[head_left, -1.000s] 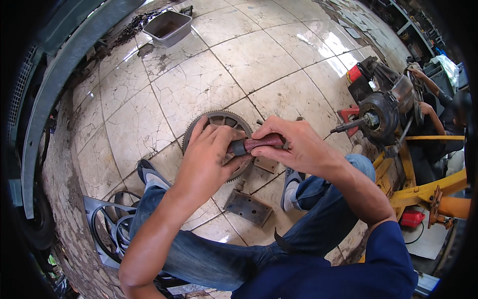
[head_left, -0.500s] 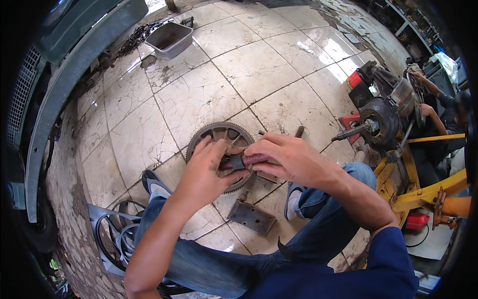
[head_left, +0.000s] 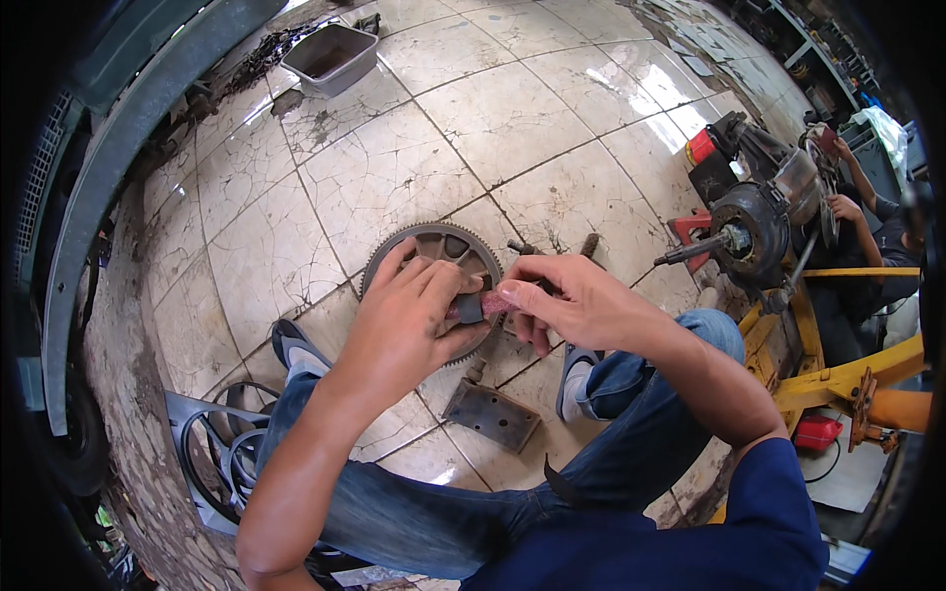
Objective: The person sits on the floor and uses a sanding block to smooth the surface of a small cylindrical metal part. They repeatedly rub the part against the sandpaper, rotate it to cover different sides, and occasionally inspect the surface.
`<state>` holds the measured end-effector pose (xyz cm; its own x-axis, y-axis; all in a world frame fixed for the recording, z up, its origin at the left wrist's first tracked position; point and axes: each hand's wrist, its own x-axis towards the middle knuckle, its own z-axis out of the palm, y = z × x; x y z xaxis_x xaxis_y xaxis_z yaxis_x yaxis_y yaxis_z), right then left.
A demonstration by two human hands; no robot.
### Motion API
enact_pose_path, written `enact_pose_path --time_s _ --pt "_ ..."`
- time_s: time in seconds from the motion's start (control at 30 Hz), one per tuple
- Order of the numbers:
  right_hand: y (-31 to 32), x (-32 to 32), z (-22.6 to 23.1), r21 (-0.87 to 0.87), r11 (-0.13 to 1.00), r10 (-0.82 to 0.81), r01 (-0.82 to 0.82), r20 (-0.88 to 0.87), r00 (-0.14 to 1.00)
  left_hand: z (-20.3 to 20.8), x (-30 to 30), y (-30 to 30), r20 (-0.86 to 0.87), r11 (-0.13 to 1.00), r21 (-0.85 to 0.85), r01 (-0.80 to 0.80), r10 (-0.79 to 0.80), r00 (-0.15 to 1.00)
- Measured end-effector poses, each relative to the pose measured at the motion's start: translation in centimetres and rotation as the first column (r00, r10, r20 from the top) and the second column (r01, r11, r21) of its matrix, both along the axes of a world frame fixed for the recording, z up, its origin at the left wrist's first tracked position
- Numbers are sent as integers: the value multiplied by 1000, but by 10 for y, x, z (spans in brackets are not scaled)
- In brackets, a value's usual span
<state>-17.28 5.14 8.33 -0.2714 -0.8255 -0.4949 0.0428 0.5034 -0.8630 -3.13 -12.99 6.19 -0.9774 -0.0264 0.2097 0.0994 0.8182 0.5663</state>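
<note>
A short dark grey ring or sleeve (head_left: 469,309) is held between the thumb and fingers of my left hand (head_left: 399,310). Through its opening runs a rolled reddish abrasive-looking strip (head_left: 496,302), whose right end sits between the thumb and fingers of my right hand (head_left: 567,303). Both hands are closed and hover over a large toothed metal wheel (head_left: 455,236) lying on the tiles. Part of that wheel is hidden behind my left hand. Nearer my body lies a rectangular metal block with holes (head_left: 493,416).
At the far left stands a grey basin (head_left: 340,79) with dark contents. On the right, a greasy axle assembly (head_left: 749,236) rests near a yellow metal frame (head_left: 838,384). Another person's arm (head_left: 865,231) works behind it. Belts (head_left: 212,458) lie beside my left leg.
My right hand has drawn slightly right along the reddish strip, with its fingers now curled underneath, showing more of the strip. My left hand still holds the ring. The view has shifted slightly.
</note>
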Motion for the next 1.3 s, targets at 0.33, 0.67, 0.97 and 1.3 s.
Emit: enact_pose_path --time_s 0.33,0.67,0.97,1.3 --pt "3 -7 -9 -315 874 -35 -371 -802 597 10 -4 -1 414 789 548 -276 32 910" --pt "1 4 -4 -17 1000 21 -24 -171 985 -7 3 1 53 989 146 -34 26 998" --pt "3 -6 -13 -308 855 -42 -417 -843 536 -3 0 -7 428 713 648 -266 -52 902" --pt "6 -3 -12 -295 923 22 -248 -602 798 -4 2 1 312 868 464 -178 28 950"
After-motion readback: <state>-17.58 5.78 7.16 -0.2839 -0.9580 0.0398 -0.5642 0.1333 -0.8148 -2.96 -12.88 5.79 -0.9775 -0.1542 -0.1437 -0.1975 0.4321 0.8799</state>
